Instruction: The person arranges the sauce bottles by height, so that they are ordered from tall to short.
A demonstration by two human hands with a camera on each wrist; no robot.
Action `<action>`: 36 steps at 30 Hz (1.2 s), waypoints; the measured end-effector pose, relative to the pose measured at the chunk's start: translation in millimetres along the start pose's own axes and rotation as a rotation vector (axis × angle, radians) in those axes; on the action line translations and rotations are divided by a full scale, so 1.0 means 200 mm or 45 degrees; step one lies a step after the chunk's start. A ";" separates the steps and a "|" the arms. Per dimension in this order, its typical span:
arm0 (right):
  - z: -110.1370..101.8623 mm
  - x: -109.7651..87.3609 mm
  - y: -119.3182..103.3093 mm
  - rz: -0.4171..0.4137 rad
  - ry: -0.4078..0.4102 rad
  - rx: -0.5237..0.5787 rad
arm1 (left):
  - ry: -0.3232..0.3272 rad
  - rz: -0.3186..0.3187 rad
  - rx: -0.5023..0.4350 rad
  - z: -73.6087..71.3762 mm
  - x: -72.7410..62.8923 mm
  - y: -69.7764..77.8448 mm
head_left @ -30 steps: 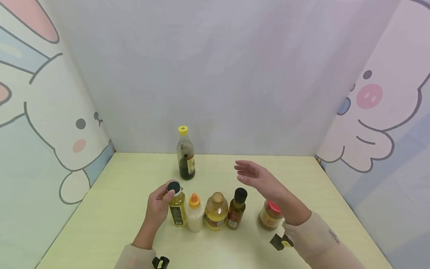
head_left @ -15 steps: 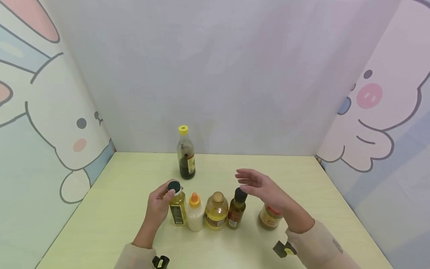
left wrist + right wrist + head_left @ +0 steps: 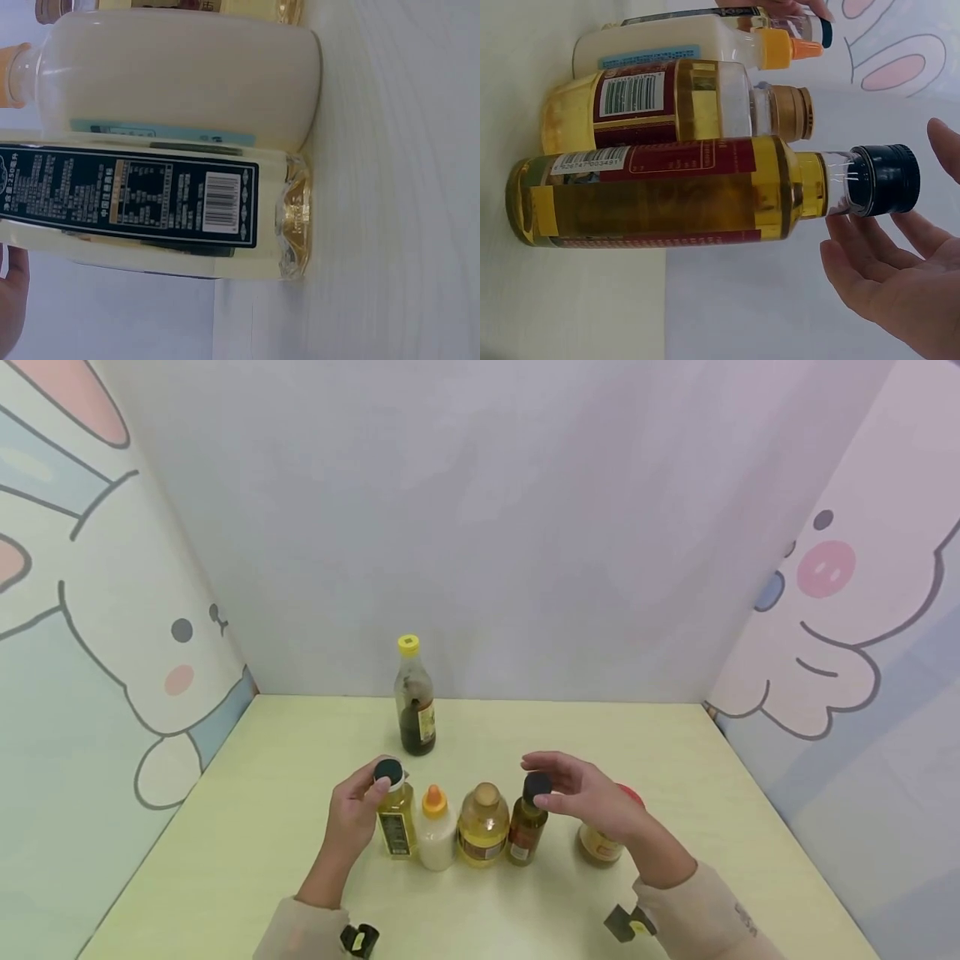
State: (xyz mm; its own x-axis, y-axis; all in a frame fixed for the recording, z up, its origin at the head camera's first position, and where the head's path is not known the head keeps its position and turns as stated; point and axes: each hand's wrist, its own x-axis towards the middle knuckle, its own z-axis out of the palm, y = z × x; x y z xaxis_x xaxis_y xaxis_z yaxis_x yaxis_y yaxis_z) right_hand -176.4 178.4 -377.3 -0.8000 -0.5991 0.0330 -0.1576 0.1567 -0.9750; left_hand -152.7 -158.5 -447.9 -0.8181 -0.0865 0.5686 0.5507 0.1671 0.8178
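Observation:
Several bottles stand upright in a row on the table. At its left end my left hand [image 3: 354,814] grips a dark-capped oil bottle [image 3: 396,827] round the neck, thumb by the cap. Beside that come a white squeeze bottle [image 3: 437,843] with an orange nozzle and a round bottle [image 3: 483,827] of yellow liquid with a gold cap. At the right end is a black-capped bottle [image 3: 660,199] with a red label. My right hand [image 3: 588,793] is around its cap, fingers behind the neck; in the right wrist view the thumb is apart from the cap.
A jar [image 3: 600,847] with a red lid stands under the right forearm, partly hidden by it. Farther back is a yellow-capped bottle [image 3: 416,710] of dark liquid. The pale table [image 3: 225,860] meets a grey wall [image 3: 480,568] behind, with cartoon-printed panels at both sides.
My right hand has come down from above and behind the black-capped bottle to surround its cap. My left hand stays on the oil bottle. The bottles have not moved.

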 end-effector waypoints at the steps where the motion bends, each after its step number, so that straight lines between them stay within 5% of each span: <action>1: 0.01 0.00 0.01 -0.003 0.011 0.003 | 0.001 -0.003 0.000 0.00 0.00 0.00; 14: 0.05 -0.01 0.10 -0.110 0.099 0.079 | 0.012 -0.019 -0.012 0.00 0.00 0.00; 24: 0.07 -0.01 0.16 -0.097 0.206 0.138 | -0.011 -0.026 -0.012 0.00 0.01 0.00; 36: 0.07 -0.01 0.15 -0.039 0.219 0.053 | -0.196 -0.040 -0.094 -0.07 0.02 0.02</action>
State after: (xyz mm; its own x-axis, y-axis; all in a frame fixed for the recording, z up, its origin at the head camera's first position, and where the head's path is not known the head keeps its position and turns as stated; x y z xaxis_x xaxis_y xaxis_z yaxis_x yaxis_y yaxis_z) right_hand -171.1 174.3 -410.1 -0.8828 -0.4597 0.0965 -0.1623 0.1058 -0.9810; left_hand -151.6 -171.8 -440.9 -0.8475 0.0619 0.5271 0.5307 0.0937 0.8424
